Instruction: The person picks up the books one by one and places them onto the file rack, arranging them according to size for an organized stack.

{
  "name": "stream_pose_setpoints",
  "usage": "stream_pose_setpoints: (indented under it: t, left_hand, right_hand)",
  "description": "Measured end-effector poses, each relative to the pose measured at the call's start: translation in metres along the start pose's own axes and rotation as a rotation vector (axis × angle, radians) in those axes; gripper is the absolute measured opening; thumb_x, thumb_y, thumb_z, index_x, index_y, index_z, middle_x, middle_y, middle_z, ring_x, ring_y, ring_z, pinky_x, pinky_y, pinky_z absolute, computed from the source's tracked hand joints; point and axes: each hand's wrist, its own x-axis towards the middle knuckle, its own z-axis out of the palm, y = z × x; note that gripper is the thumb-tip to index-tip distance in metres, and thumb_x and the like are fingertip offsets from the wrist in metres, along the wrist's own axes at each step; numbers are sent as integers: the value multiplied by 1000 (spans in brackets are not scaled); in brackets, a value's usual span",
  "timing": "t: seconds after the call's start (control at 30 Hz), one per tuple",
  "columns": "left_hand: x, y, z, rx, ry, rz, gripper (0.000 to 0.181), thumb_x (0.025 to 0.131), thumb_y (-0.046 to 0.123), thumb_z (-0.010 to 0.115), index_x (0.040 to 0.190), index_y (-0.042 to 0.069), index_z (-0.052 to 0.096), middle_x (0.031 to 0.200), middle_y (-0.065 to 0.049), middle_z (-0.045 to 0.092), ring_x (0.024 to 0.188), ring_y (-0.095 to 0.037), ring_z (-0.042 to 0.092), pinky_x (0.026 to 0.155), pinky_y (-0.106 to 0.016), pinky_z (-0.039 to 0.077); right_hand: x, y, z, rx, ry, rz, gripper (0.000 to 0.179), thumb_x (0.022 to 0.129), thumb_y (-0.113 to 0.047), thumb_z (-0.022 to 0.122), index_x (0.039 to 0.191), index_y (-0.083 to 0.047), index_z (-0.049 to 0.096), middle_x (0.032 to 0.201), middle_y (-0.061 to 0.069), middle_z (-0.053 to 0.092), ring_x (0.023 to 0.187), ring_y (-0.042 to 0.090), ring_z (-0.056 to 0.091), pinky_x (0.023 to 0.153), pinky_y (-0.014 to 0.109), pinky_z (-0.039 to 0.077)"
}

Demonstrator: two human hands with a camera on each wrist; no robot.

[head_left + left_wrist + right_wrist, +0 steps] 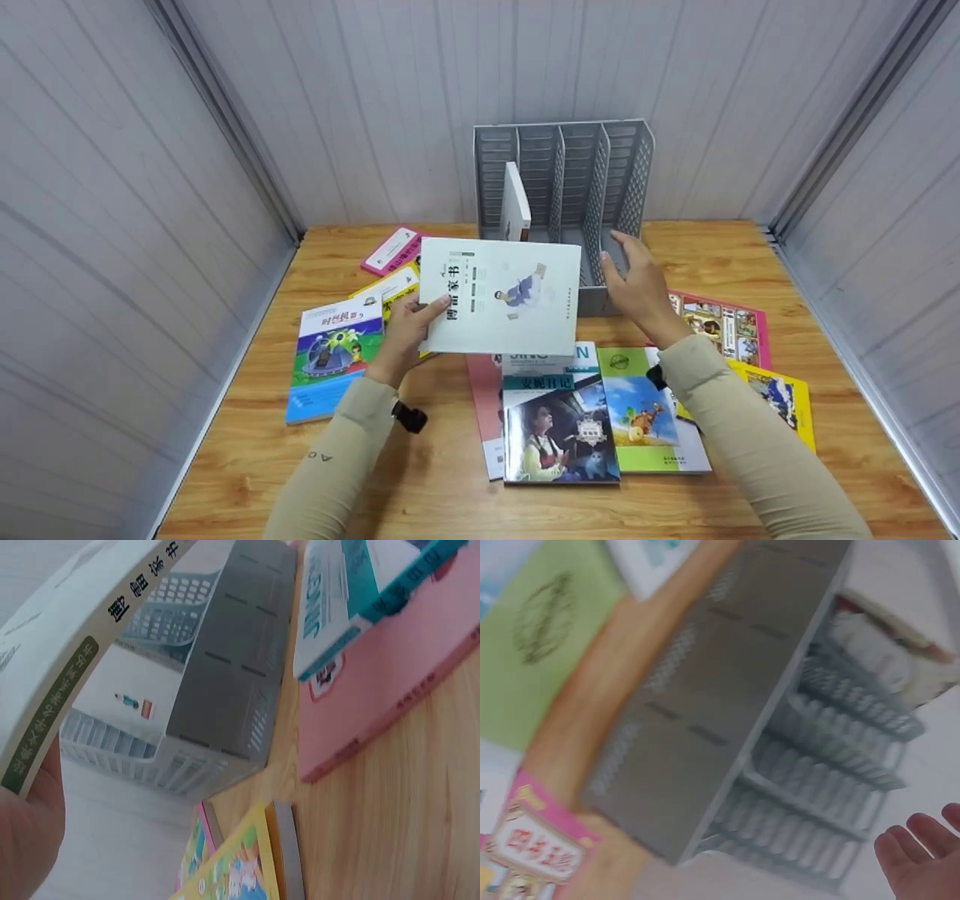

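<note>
Pale walls [337, 112] are enclosing the worktop [442, 480]. The left hand [407, 331] is gripping a book [501, 296]; the right hand [641, 289] is hovering by the rack [624, 176], thumb and fingers apart.

Here are both arms, sleeved in beige, slanting in from the lower part of the head view! The left forearm [334, 461] runs up and inward to the left hand [406, 330], and that hand has a firm grip: left thumb [435, 309] across the top, pointing inward, the other fingers mostly tucked out of sight beneath. Over to the other side, the right forearm [757, 435] angles up toward the middle, and the right hand [641, 285] is raised and empty, thumb and forefinger parted, tips leading forward. The right wrist view catches those right fingertips [896, 846] at the edge, loosely bent, side by side.
</note>
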Motion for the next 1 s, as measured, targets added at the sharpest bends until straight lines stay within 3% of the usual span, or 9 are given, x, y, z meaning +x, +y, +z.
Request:
stream_pose_setpoints:
  t: [0.3,0.57,0.8,1.0]
  left_hand:
    - [-1,6,35,-9,16,-24,34,108,16,68,139,2,71,121,-16,81,97,-26,83,80,-42,69]
    - [-9,14,61,25,51,-19,35,108,20,69,140,5,72,122,-14,82,99,-26,83,81,-39,69]
    - [-14,19,72,-18,75,-5,36,109,19,67,144,7,70,128,-14,80,104,-27,83,83,-39,68]
    - [-17,17,77,-97,97,-74,38,111,22,65,147,9,68,131,-14,79,107,-28,82,85,-39,68]
  right_hand:
    - [-18,-46,3,-32,37,-217,48,106,-18,67,149,2,60,159,24,56,152,42,49,129,59,37]
    - [-32,-64,8,-124,-62,-399,56,99,-18,77,147,5,60,157,28,56,148,46,52,125,60,42]
    - [-42,-70,14,-274,-189,-470,74,93,-33,86,152,0,58,161,24,53,152,44,49,129,59,38]
    - [-51,-71,20,-367,-272,-516,95,83,-46,94,157,-3,53,163,23,52,153,46,46,125,65,39]
